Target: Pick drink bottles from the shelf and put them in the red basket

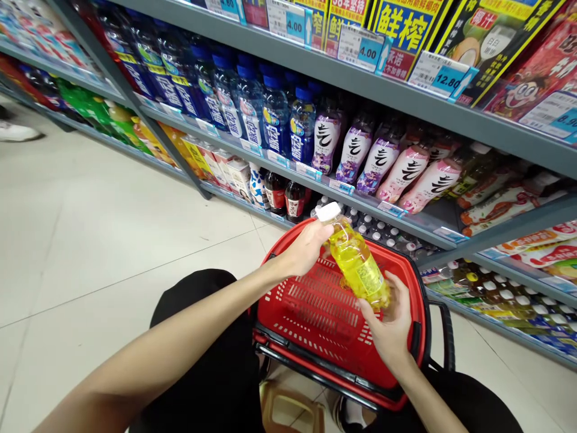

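A clear plastic bottle of yellow drink with a white cap is tilted between my two hands, above a red shopping basket. My left hand grips it near the neck, thumb just below the cap. My right hand wraps round its base, with the fingers partly hidden behind it. The basket has slotted walls and a black handle, and it stands in front of my knees. Its visible bottom shows red slots.
Shelves with price tags run across ahead, holding blue-capped drink bottles, purple-labelled bottles and pink-labelled bottles. Small white-capped bottles fill the lowest shelf. A tan stool is below the basket. Another person's shoe is at far left.
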### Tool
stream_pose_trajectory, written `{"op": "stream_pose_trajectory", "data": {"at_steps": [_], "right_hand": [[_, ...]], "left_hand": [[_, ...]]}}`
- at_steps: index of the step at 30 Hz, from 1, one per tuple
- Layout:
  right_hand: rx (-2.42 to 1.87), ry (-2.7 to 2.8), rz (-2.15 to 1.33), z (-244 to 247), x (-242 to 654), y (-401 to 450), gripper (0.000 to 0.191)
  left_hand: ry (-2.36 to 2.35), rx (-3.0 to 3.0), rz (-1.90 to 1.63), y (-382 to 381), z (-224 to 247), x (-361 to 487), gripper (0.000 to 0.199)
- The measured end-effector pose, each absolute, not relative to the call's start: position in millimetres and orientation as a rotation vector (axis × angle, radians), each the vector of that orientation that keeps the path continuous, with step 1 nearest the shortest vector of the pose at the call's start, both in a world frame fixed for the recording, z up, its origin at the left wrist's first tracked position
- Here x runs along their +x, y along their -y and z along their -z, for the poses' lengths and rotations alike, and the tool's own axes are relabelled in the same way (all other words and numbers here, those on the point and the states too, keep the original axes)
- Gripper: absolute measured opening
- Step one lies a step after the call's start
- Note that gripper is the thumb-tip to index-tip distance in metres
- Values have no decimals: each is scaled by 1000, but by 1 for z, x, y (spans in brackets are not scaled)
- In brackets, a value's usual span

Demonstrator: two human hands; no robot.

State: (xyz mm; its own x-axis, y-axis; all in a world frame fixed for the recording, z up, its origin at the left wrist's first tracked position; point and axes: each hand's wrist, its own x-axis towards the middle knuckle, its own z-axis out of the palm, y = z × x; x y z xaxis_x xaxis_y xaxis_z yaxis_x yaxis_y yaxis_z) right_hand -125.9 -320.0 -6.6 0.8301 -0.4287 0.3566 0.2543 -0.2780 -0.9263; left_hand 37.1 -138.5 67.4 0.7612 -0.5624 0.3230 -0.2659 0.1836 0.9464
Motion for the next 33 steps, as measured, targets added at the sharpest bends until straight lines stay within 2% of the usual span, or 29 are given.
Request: {"op": "stream_pose_trajectory", "data": {"at_steps": [3,10,17,21,27,30,33], "right_hand": [[-1874,-79,790,3,-123,328,73],[-2219,120,1104,-4,-119,340,68],[-2230,99,1082,-4,-117,338,66],[-2231,87,1045,-4,-117,337,64],[-1972,-9,768,5,-121,330,73],[-1711,-44,545,7,-121,323,66],[-1414,-20,242,7,-120,315,52]], "left_hand": [[801,1391,242,137,-68,38,62],[808,1318,308,136,-72,30,63],[848,1382,273,136,-74,31,55],[872,1350,262,135,-73,32,57],[828,1222,330,137,-69,35,61],[713,1063,427,140,-68,36,63],[613,982,476,143,-69,36,54]]}}
